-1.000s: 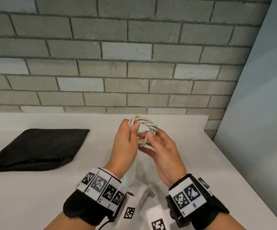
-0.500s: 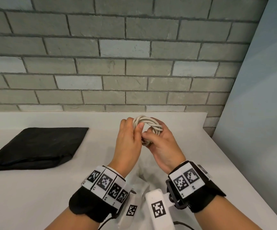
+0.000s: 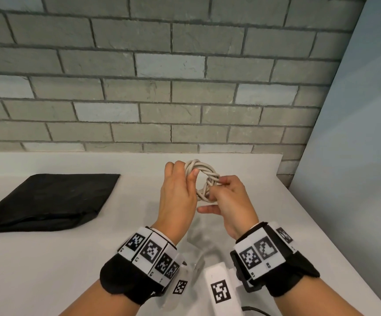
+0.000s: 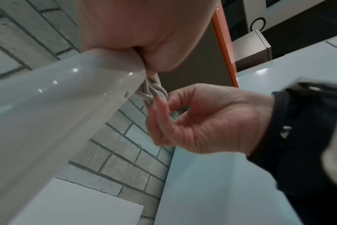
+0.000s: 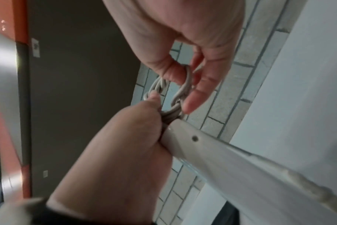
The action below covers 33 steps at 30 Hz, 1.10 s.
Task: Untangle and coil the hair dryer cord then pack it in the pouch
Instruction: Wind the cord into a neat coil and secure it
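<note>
Nearest, under the wrists, the white dryer (image 3: 193,261) hangs by its handle above the table (image 3: 48,270), mostly hidden in the head view. Above it, both hands hold the coiled cord (image 3: 204,179) in the air. The left hand (image 3: 178,197) has its grip pinching the coil's left side, thumb in front, fingers behind. The right hand (image 3: 230,201) has its grip curled round the coil's lower right part. Farther left, well apart, the black pouch (image 3: 48,201) lies flat on the table. Behind stands a grey brick wall (image 3: 162,87).
</note>
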{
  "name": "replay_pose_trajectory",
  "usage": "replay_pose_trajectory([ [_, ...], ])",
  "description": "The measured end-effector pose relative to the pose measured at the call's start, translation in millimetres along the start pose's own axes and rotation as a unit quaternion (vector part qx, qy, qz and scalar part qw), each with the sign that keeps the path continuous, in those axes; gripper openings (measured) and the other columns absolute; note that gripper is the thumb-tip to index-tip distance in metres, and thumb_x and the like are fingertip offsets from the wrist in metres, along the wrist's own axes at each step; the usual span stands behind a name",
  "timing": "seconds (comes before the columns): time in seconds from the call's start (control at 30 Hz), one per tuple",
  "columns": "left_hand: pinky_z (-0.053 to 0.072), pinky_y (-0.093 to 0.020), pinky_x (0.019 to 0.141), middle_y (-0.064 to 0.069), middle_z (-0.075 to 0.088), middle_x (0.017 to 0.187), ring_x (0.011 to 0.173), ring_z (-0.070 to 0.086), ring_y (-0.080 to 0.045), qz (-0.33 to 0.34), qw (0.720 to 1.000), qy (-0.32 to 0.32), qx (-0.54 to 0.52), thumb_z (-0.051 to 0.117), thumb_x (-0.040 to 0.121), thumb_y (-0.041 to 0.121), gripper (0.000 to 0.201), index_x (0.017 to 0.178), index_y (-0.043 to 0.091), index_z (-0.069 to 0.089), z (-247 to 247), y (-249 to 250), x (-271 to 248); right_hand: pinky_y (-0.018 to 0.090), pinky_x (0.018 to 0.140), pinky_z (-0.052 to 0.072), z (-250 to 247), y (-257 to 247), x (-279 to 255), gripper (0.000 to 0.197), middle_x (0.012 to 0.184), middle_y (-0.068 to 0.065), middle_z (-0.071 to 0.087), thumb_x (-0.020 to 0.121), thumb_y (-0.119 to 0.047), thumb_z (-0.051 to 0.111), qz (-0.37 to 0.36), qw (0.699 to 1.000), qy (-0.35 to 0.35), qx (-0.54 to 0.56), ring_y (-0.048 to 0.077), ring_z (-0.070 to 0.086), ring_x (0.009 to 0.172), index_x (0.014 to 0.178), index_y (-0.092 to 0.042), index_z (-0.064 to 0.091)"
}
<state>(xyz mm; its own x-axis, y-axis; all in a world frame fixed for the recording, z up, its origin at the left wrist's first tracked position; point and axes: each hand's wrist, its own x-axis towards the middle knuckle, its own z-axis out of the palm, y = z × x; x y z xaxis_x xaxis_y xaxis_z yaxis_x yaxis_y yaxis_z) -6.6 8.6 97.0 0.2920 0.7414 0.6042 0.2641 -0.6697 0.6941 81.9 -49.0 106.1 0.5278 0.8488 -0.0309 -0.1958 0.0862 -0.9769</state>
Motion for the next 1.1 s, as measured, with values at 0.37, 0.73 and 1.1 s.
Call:
replay_pose_trajectory([
  [0.37, 0.024, -0.021, 0.059, -0.003, 0.041, 0.090, 0.064, 0.040, -0.005, -0.012, 1.000, 0.006, 0.010, 0.035, 0.096, 0.029, 0.023, 0.092, 0.007, 0.044, -1.4, 2.2, 1.3, 0.022, 0.057, 0.050, -21.3, 6.9, -9.5, 0.012, 0.052, 0.000, 0.046, 0.079, -0.004, 0.050, -0.019, 0.958, -0.119, 0.260, 0.011, 0.047, 0.050, 0.088, -0.012, 0.049],
  [0.73, 0.045, -0.040, 0.091, -0.013, 0.055, 0.110, 0.098, 0.057, -0.024, -0.165, 0.970, -0.032, -0.176, 0.037, 0.092, 0.044, 0.023, 0.093, 0.023, 0.048, -9.5, -7.0, 18.3, 0.028, 0.078, 0.054, -60.1, 15.2, -18.4, 0.023, 0.053, 0.001, 0.051, 0.090, -0.025, 0.047, -0.039, 0.979, -0.196, 0.045, 0.018, 0.061, 0.061, 0.078, -0.006, 0.053],
  [1.1, 0.034, -0.005, 0.041, 0.001, 0.047, 0.066, 0.057, 0.043, -0.011, -0.183, 0.946, -0.080, -0.257, 0.033, 0.097, 0.030, 0.027, 0.073, 0.021, 0.040, -15.6, 1.7, 17.3, 0.016, 0.037, 0.015, -69.8, 8.3, -25.8, 0.026, 0.047, -0.009, 0.021, 0.087, -0.031, 0.045, -0.030, 0.970, -0.205, -0.131, 0.007, 0.014, 0.040, 0.079, -0.014, 0.062],
])
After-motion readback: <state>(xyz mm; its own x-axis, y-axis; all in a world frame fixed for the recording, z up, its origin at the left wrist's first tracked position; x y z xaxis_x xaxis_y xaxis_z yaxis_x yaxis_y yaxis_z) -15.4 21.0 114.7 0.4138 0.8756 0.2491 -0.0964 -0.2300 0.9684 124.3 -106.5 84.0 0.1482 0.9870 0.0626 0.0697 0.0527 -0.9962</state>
